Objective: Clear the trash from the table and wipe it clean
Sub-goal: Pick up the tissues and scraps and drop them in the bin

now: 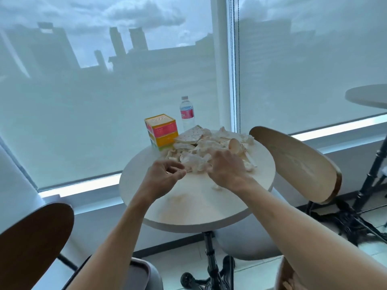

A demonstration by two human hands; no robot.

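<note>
A heap of crumpled white tissues and paper scraps [211, 147] covers the far half of a small round white table [188, 208]. My right hand [225, 169] lies palm down on the near edge of the heap, fingers spread over the tissues. My left hand [165, 174] hovers just left of the heap with its fingers curled loosely and nothing visible in them. One small scrap [216, 186] lies apart beside my right wrist.
A colourful tissue box [161, 130] and a water bottle [187, 114] stand at the table's far edge by the window. A wooden chair back [297, 162] rises at the right, another chair [31, 243] at lower left. A grey bin rim [142, 271] shows below. A second table [368, 95] is far right.
</note>
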